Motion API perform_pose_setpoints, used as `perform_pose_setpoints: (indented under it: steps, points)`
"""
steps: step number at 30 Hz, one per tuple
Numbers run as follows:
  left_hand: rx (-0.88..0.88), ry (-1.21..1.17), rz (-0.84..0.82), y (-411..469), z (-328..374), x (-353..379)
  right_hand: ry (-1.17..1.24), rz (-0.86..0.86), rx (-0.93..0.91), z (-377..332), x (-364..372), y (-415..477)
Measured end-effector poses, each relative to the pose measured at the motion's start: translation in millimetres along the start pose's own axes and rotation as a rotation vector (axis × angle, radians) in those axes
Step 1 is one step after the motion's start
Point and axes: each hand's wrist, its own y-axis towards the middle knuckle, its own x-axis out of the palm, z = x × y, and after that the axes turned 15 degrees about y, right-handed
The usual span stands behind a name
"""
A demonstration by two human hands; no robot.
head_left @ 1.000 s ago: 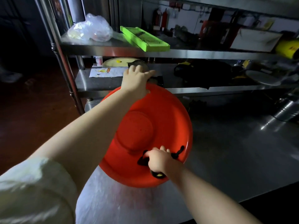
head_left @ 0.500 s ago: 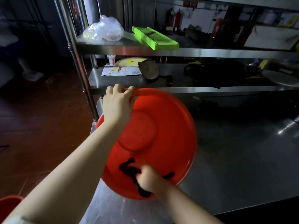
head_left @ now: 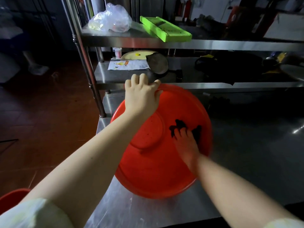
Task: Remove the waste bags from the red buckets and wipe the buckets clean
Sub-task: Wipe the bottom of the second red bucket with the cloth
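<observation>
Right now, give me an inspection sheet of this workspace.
Surface: steel table, bare metal with glare.
Job's things: red bucket tilted on the table, round base towards the camera; dark cloth against it; second red bucket lower left, mostly out of frame.
Clutter: plastic bag and green slicer on the top shelf; paper sheet on the lower shelf.
Hands: left hand grips the bucket's far rim; right hand presses the cloth, blurred.
Cables: nothing seen.
Surroundings: reddish floor, dim room.
</observation>
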Motion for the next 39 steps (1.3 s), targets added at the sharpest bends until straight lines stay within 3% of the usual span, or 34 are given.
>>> perform_pose_setpoints:
  steps: [3,5,8,10,12,15,17,19,22,24,26,29,30,32,34,35,37,39]
  points:
    - [0.015,0.022,-0.006,2.8,12.6,-1.0,0.396,-0.324,0.078,-68.6,35.8,5.6]
    - [0.066,0.011,0.022,4.1,18.0,-0.4,0.889,-0.472,0.002,-122.7,33.6,22.4]
    - [0.105,0.002,0.102,5.2,14.1,7.1,1.330,-0.263,-0.037,-163.1,22.7,29.0]
    - [0.085,-0.010,0.111,7.5,7.3,12.6,1.235,-0.172,-0.177,-140.7,32.9,26.6]
    - [0.061,-0.014,0.101,10.4,2.5,16.7,0.905,-0.209,-0.396,-94.8,44.7,34.3]
    - [0.064,-0.025,0.093,13.5,0.4,21.3,0.261,-0.238,-0.224,-30.5,53.1,68.1]
    - [0.044,-0.018,0.085,15.0,-1.3,23.3,0.069,-0.092,-0.114,-11.2,48.6,88.0]
    - [0.005,0.005,0.079,14.6,-4.0,25.5,0.056,-0.046,0.005,-24.1,46.1,87.2]
    - [0.017,0.006,0.087,13.0,2.5,24.8,0.412,-0.153,0.182,-85.4,74.6,80.0]
    - [0.038,-0.006,0.093,13.3,9.3,21.4,0.730,-0.226,0.234,-124.3,55.5,61.9]
    - [0.063,-0.023,0.095,14.4,13.2,19.0,1.082,-0.244,0.120,-135.9,17.6,47.4]
    - [0.075,-0.035,0.082,17.7,13.3,20.5,1.387,-0.211,-0.139,-133.1,-19.4,19.9]
    - [0.069,-0.036,0.070,19.3,12.6,21.3,1.375,-0.208,-0.228,-126.5,-19.0,5.1]
    - [0.072,-0.038,0.049,24.2,12.4,22.1,1.046,-0.213,-0.452,-92.2,16.9,3.2]
    - [0.113,-0.048,0.021,29.8,16.9,20.9,0.648,-0.351,-0.418,-31.9,23.7,5.5]
    - [0.136,-0.052,0.005,32.5,20.7,20.0,0.426,-0.338,-0.338,-3.0,16.9,9.7]
    - [0.156,-0.057,-0.040,38.1,28.2,18.5,0.048,-0.157,-0.298,35.5,-10.0,22.9]
    - [0.133,-0.053,-0.076,41.7,30.1,18.8,-0.090,-0.017,-0.235,44.9,-24.9,30.7]
